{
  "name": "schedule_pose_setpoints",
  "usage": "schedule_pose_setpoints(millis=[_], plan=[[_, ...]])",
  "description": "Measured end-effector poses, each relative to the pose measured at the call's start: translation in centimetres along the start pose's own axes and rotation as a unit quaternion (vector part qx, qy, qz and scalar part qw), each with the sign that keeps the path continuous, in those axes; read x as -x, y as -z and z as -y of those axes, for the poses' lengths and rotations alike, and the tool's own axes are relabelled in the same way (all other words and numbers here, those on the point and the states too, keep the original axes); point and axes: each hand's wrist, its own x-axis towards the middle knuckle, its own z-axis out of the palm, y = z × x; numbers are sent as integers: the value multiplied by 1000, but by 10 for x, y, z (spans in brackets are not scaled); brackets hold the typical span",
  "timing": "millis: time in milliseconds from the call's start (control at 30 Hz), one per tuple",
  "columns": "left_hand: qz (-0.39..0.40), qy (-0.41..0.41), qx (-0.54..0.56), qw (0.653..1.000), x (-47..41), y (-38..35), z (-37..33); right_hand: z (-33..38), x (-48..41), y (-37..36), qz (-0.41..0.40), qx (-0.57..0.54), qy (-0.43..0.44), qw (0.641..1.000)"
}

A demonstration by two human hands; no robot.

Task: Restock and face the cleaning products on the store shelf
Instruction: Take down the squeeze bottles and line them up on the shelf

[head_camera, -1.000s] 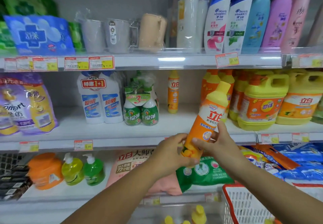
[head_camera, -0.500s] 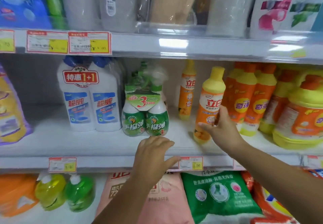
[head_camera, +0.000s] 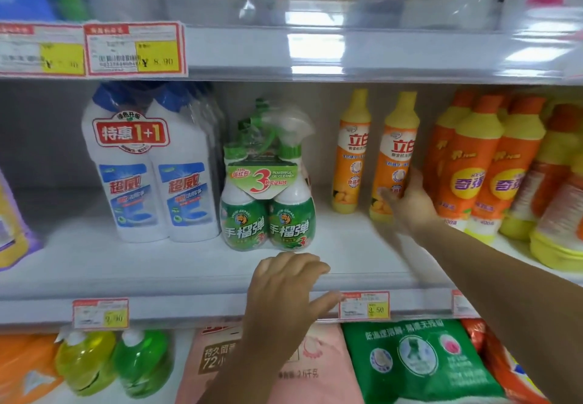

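An orange dish-soap bottle (head_camera: 399, 151) with a yellow cap stands upright on the white middle shelf (head_camera: 157, 274). It is just right of an identical bottle (head_camera: 351, 157). My right hand (head_camera: 410, 204) grips its lower part, thumb on the right side and fingers across the front. My left hand (head_camera: 284, 287) hovers at the shelf's front edge, fingers loosely curled, holding nothing.
A green spray twin-pack (head_camera: 268, 214) and two white toilet-cleaner bottles (head_camera: 151, 182) stand to the left. Shorter orange bottles (head_camera: 473, 176) and yellow jugs (head_camera: 555, 214) crowd the right. Pink (head_camera: 315, 372) and green (head_camera: 419, 362) bags lie on the shelf below. Price tags (head_camera: 364, 305) line the edge.
Both hands held the bottle tilted in front of the shelf. My right hand then set it upright beside its twin, while my left hand let go and dropped to the shelf edge.
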Motion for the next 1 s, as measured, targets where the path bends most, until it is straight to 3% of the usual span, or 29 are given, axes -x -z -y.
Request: schedule_pose_setpoints(millis=[333,500,567,633,800,1000], plan=[[-5,-3,18,1000,0,-1,1,-2,-19,-16,6,-40,0,999],[6,1,19,1000,-1,1,1,-1,-16,-18,16,-6,-25,1000],[12,5,23,1000,-2,3,1,-3,-6,-16,-34,65,-43,996],[17,9,24,1000,-3,6,0,-3,6,-15,-78,89,-7,993],[-20,30,24,999,-6,18,6,13,19,-25,4,62,22,998],[-23,56,10,998,1,22,20,29,7,-61,-21,30,0,999]])
